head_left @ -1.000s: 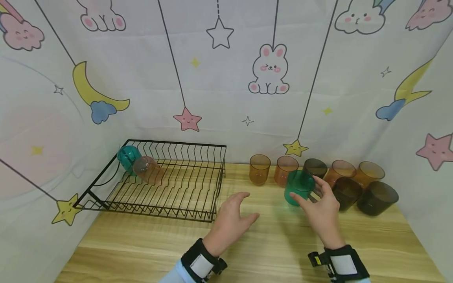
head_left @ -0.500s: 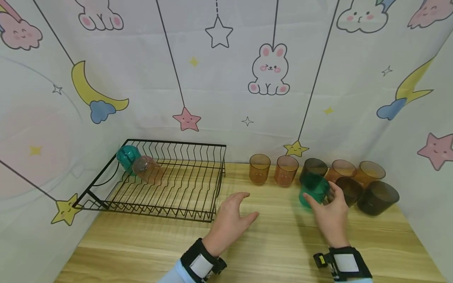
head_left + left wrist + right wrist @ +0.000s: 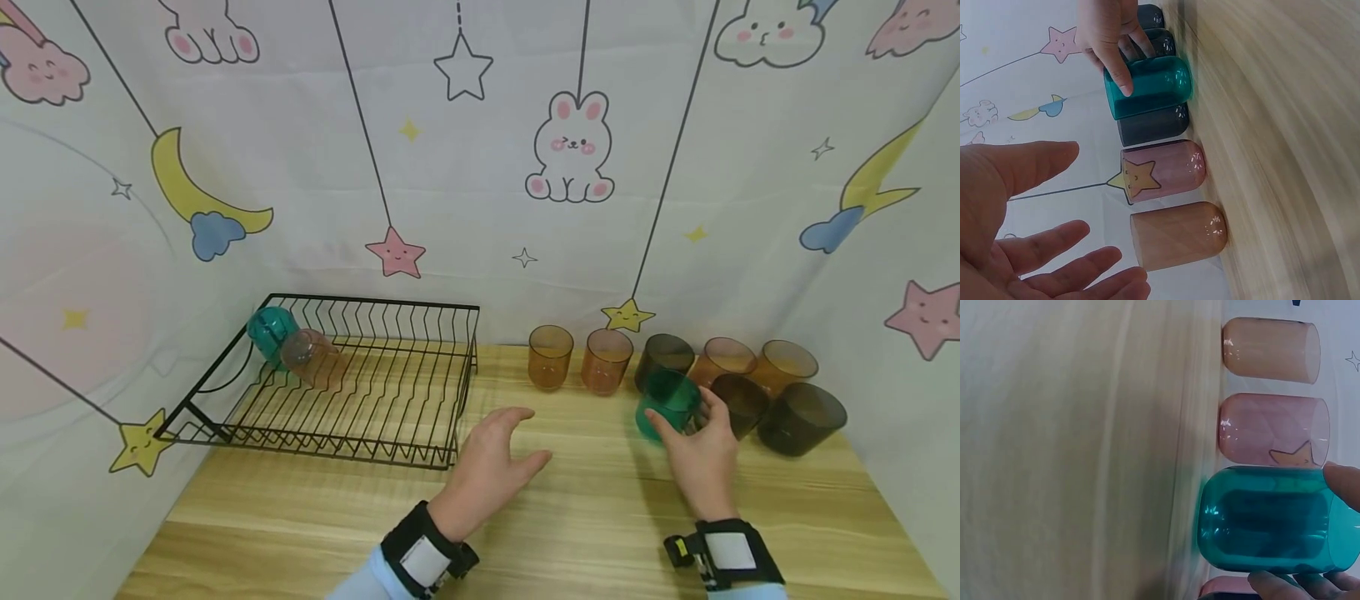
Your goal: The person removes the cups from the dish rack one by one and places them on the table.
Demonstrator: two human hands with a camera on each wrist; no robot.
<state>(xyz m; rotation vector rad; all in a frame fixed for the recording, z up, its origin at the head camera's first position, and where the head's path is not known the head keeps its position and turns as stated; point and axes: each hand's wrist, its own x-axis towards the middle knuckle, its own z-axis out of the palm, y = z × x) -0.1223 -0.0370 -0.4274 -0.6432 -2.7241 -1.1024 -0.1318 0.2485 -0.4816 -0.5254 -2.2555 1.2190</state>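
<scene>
My right hand (image 3: pixel 703 457) grips a green see-through cup (image 3: pixel 1266 519) near its rim, thumb on one side and fingers on the other. The cup stands upright at the table, in front of a dark grey cup (image 3: pixel 666 353). To its right is a dark brown cup (image 3: pixel 742 404), partly behind my fingers. My left hand (image 3: pixel 491 467) is held over the table with thumb and fingers spread and nothing between them. An amber cup (image 3: pixel 1179 236) and a pink cup (image 3: pixel 1165 172) stand beyond it in the left wrist view.
A black wire dish rack (image 3: pixel 360 454) stands at the left. In its far left corner lie a teal cup (image 3: pixel 272 330) and a pale pink cup (image 3: pixel 309 357), tipped over. More cups, including a dark one (image 3: pixel 801 421), stand at the right. A patterned cloth (image 3: pixel 480 167) hangs behind.
My right hand has moved the green cup rightward, from in front of the pink cup to in front of the dark grey one. It barely shifts in the last half second. My left hand stays put.
</scene>
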